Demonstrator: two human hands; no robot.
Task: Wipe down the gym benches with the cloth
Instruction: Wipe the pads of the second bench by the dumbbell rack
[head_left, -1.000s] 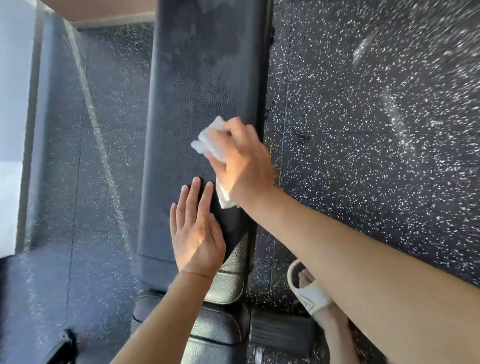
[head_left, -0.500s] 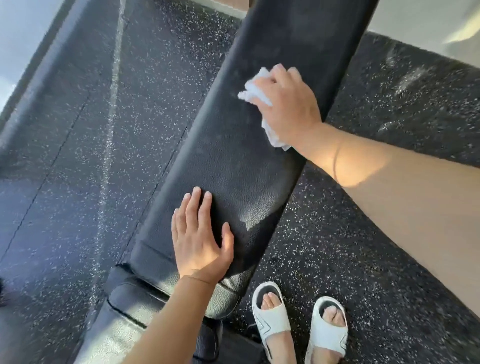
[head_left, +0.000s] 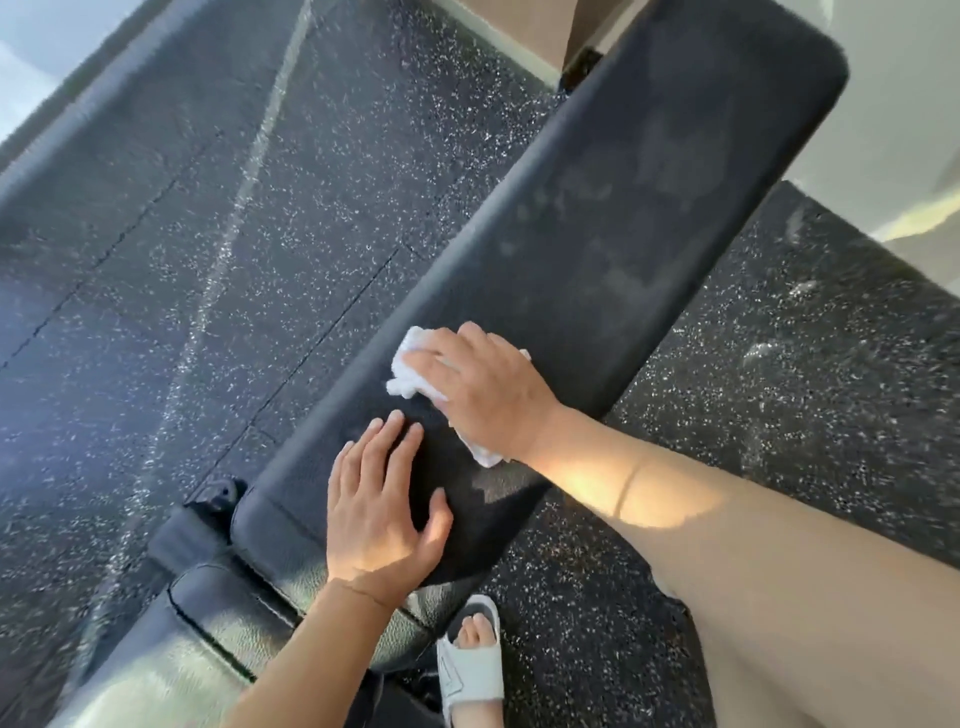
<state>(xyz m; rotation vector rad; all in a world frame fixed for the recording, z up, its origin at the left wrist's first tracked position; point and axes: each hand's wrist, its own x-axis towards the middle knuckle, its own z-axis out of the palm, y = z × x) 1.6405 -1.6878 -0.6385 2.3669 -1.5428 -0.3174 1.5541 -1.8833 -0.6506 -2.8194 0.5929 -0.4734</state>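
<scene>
A long black padded gym bench (head_left: 613, 234) runs diagonally from lower left to upper right. My right hand (head_left: 483, 387) presses a crumpled white cloth (head_left: 410, 364) onto the pad near its lower third, fingers curled over it. My left hand (head_left: 382, 506) lies flat on the pad just below, fingers spread and straight, a short gap from the cloth. Faint smudges show on the pad's far half. A second black seat cushion (head_left: 234, 613) adjoins the pad at the lower left.
Black rubber flooring with white flecks (head_left: 260, 234) surrounds the bench. My foot in a white sandal (head_left: 470, 660) stands beside the seat cushion. A pale wall (head_left: 893, 104) rises at the upper right, with a baseboard along the top edge.
My right hand has drawn the cloth back down the pad toward my left hand, after wiping further up it. The left hand has stayed planted. The camera has tilted.
</scene>
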